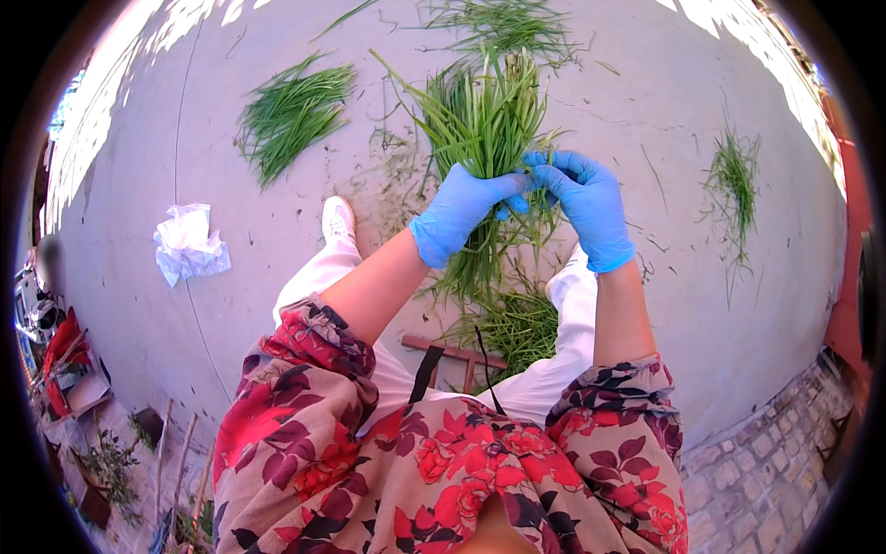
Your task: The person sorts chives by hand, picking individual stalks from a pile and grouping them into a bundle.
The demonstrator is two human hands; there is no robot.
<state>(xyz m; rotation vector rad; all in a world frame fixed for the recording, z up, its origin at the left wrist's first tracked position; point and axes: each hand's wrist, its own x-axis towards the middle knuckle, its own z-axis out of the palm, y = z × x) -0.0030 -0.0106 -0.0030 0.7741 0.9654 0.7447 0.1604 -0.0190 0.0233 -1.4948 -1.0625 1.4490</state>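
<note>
A thick bunch of long green chives [484, 129] is held up in front of me, its paler ends pointing away and its leaves hanging down toward my lap. My left hand [464, 212], in a blue glove, is wrapped round the middle of the bunch. At the bunch's right side my right hand [583, 198], gloved in blue too, has thumb and fingers pinched together on some loose leaves. Exactly how many leaves it grips is hidden by the fingers. More green leaves [521, 328] lie in a heap between my legs, below the bunch.
Grey concrete floor spreads around me. A pile of chives [297, 115] lies at the far left, another pile [503, 26] at the far middle, and a thin one [734, 180] on the right. Crumpled white plastic [190, 243] lies left. A reddish frame [452, 353] stands between my legs.
</note>
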